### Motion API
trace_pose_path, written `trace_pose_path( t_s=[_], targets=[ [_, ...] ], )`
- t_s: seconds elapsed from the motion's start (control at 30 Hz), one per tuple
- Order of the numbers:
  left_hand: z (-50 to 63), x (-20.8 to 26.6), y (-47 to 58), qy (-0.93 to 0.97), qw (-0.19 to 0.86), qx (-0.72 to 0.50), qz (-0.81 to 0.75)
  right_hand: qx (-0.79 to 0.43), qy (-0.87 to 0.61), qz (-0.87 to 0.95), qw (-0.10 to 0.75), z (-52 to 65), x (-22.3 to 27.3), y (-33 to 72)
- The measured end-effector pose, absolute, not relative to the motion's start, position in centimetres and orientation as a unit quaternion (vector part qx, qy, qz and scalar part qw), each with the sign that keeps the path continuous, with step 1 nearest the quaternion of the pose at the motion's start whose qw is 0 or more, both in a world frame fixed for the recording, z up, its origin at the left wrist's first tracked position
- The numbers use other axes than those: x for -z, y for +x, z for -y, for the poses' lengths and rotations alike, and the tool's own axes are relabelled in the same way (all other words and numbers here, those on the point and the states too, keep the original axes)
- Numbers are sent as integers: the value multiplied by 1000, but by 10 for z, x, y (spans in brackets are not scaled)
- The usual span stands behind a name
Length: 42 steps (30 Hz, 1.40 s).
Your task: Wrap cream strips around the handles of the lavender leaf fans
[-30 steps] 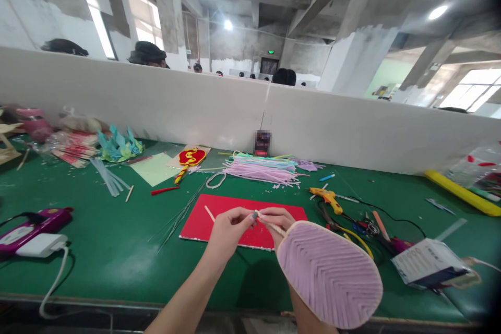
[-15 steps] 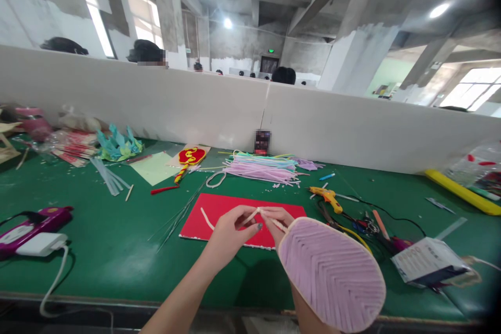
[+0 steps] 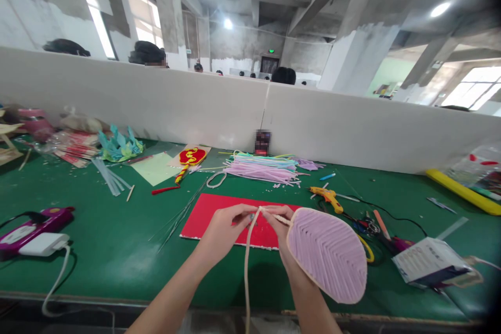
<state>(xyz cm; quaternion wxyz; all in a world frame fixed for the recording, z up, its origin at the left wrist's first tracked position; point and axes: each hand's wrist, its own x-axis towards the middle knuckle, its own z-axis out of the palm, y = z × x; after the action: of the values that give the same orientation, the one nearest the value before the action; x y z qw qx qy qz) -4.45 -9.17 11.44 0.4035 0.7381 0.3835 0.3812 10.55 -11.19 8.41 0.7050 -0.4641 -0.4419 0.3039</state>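
In my right hand is a leaf-shaped fan with a lilac ribbed face and a cream rim. My fingers are closed around its thin cream wrapped handle, and the fan tilts down to the right. At the handle's free end, my left hand pinches a long cream pipe cleaner between thumb and index finger. The strip bends there and hangs past the table's front edge. Both hands are above a red board lying on the green table.
Behind the board lies a bundle of lilac and green pipe cleaners. A red-and-yellow fan-shaped piece is left of it. To the right are a yellow glue gun and a white box. A purple power strip sits left.
The fan has swung up and turned, looking smaller. The cream strip's loose end, earlier pointing left over the board, now hangs down toward me. My left hand has shifted slightly left.
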Motion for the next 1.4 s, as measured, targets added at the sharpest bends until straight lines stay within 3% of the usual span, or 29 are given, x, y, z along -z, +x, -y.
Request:
trace_pose_path(
  t_s=[0.13, 0.3, 0.4, 0.77, 0.93, 1.1, 1.17, 1.3, 1.4],
  targets=[
    [92, -109, -43, 777, 331, -403, -353, -308, -460, 435, 710, 109, -80, 107],
    [94, -103, -39, 818, 152, -462, -307, -303, -431, 455, 718, 104, -75, 107],
    [94, -103, -39, 829, 120, -472, -276, -305, -415, 468, 718, 105, -75, 106],
    [75, -122, -47, 779, 330, -387, -365, -371, -414, 510, 657, 102, -65, 110],
    [59, -111, -44, 697, 508, -331, -384, -415, -435, 515, 611, 104, -64, 111],
    [52, -94, -39, 638, 591, -304, -389, -436, -443, 494, 608, 103, -59, 111],
    [52, -90, -37, 631, 582, -323, -399, -453, -429, 484, 613, 105, -60, 110],
    [54, -90, -36, 679, 459, -417, -393, -497, -399, 447, 627, 107, -63, 108],
    [58, -95, -37, 737, 397, -416, -354, -512, -385, 401, 655, 102, -62, 107]
  ],
)
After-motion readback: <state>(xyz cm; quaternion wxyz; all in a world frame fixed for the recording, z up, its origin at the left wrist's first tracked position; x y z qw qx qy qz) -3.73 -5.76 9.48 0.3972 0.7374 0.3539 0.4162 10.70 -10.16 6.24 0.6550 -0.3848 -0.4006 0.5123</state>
